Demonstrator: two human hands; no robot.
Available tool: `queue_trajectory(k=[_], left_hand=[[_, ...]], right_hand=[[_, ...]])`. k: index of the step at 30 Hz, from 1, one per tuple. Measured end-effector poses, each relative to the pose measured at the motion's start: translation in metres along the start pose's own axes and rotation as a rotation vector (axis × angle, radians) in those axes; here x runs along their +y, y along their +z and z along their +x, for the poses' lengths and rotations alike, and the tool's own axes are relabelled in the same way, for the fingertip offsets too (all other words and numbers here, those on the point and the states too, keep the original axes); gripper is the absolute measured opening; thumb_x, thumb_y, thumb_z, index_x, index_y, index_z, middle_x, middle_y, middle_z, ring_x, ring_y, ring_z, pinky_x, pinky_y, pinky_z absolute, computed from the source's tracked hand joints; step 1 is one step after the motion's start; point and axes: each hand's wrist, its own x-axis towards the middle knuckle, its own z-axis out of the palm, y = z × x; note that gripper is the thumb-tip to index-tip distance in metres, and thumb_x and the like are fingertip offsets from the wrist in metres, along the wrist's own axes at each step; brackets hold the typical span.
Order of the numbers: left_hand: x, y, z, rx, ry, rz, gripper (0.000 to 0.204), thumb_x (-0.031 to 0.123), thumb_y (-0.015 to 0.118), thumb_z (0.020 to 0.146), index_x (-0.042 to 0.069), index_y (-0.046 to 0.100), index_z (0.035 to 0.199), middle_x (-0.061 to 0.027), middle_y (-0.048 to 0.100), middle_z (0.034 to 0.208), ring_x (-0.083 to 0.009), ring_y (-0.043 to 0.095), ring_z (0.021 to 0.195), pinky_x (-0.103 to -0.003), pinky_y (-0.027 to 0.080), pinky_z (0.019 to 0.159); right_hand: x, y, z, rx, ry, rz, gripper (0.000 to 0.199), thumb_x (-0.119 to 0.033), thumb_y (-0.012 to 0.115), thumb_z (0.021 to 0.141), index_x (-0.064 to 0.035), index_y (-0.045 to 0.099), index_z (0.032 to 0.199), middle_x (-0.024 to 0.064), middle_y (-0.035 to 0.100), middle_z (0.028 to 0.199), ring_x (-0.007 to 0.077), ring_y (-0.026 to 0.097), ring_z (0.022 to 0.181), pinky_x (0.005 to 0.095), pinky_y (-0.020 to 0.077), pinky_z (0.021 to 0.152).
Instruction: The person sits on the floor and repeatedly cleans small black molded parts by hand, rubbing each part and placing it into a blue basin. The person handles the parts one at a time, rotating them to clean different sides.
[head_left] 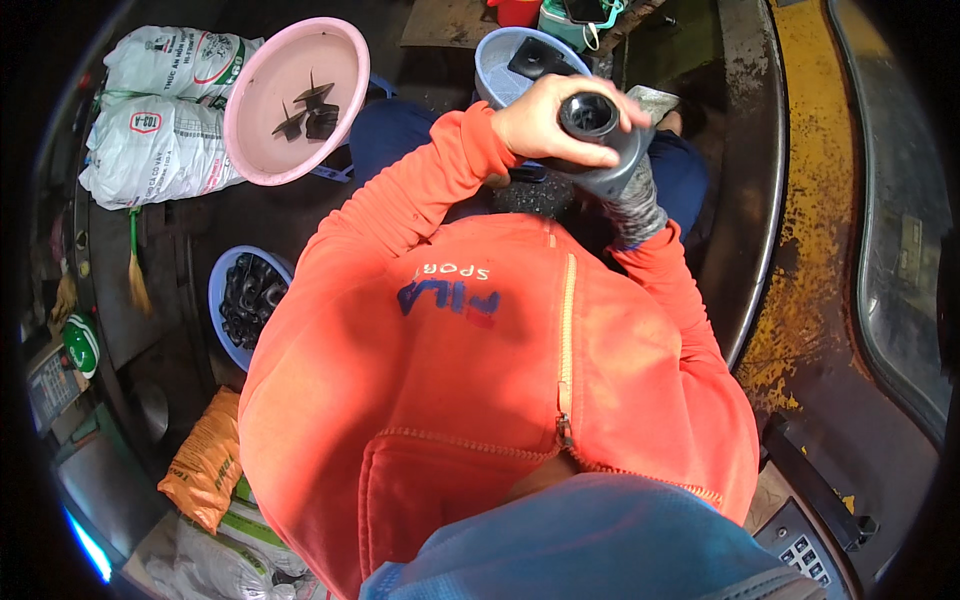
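My left hand (548, 122) is closed around the round, hollow neck of a black plastic part (612, 172), its thumb and fingers on either side of the opening. The part's wider, dark grey body slopes down toward my right arm. My right hand (634, 200), in a grey speckled knit covering, is behind and against that body; its fingers are hidden. Just beyond the hands, a light blue basin (484, 72) has a flat black piece (537, 58) in it. Dark granules (532, 199) show beneath my hands.
To the left are a pink basin (240, 120) with several dark, thin pieces, white printed sacks (160, 150) and a blue basin (216, 300) full of black parts. An orange bag (205, 460) lies lower left. A worn yellow metal machine frame (815, 200) runs along the right.
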Motion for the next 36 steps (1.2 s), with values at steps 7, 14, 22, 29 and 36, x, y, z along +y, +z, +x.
queue_trajectory(k=[7, 14, 22, 29, 36], left_hand=[[0.017, 0.028, -0.001, 0.319, 0.114, 0.375, 0.037, 0.011, 0.078, 0.064, 0.009, 0.061, 0.097, -0.0096, 0.063, 0.116, -0.0235, 0.052, 0.118, -0.038, 0.033, 0.101], [0.023, 0.012, 0.003, 0.179, 0.198, 0.382, 0.034, 0.016, 0.079, 0.062, 0.01, 0.062, 0.091, -0.0062, 0.066, 0.109, -0.0224, 0.057, 0.109, -0.036, 0.04, 0.094], [0.017, 0.001, 0.004, -0.315, 0.111, -0.066, 0.029, 0.013, 0.077, 0.067, 0.008, 0.063, 0.092, -0.0092, 0.066, 0.109, -0.0226, 0.057, 0.11, -0.042, 0.033, 0.104], [-0.003, -0.028, 0.017, -0.617, 0.068, -0.076, 0.045, 0.015, 0.08, 0.064, 0.009, 0.059, 0.104, -0.0105, 0.059, 0.122, -0.0274, 0.038, 0.13, -0.049, 0.015, 0.111], [0.019, -0.014, 0.006, 0.022, -0.067, 0.389, 0.058, 0.015, 0.076, 0.066, 0.011, 0.053, 0.12, -0.0048, 0.05, 0.135, -0.0268, 0.035, 0.133, -0.051, 0.005, 0.111]], right_hand=[[-0.022, 0.012, 0.012, 0.263, -0.288, -0.13, 0.045, -0.018, 0.069, 0.075, -0.007, 0.05, 0.115, 0.005, 0.055, 0.108, 0.0189, 0.055, 0.099, 0.0319, 0.046, 0.081], [-0.037, -0.005, 0.005, -0.09, -0.222, -0.099, 0.049, -0.022, 0.066, 0.079, -0.0074, 0.047, 0.122, 0.0056, 0.052, 0.115, 0.019, 0.051, 0.11, 0.0313, 0.0423, 0.091], [-0.035, -0.014, -0.006, -0.325, -0.014, 0.131, 0.054, -0.02, 0.07, 0.076, -0.0062, 0.047, 0.123, 0.0069, 0.052, 0.117, 0.0196, 0.051, 0.111, 0.0322, 0.0434, 0.091], [-0.026, -0.001, -0.002, -0.076, -0.05, 0.105, 0.059, -0.018, 0.074, 0.073, -0.0047, 0.047, 0.124, 0.0081, 0.052, 0.118, 0.0197, 0.052, 0.11, 0.0321, 0.045, 0.091], [-0.02, -0.011, 0.022, 0.091, -0.341, -0.141, 0.05, -0.014, 0.073, 0.075, -0.0034, 0.051, 0.119, 0.01, 0.056, 0.114, 0.0197, 0.054, 0.107, 0.033, 0.0469, 0.087]])
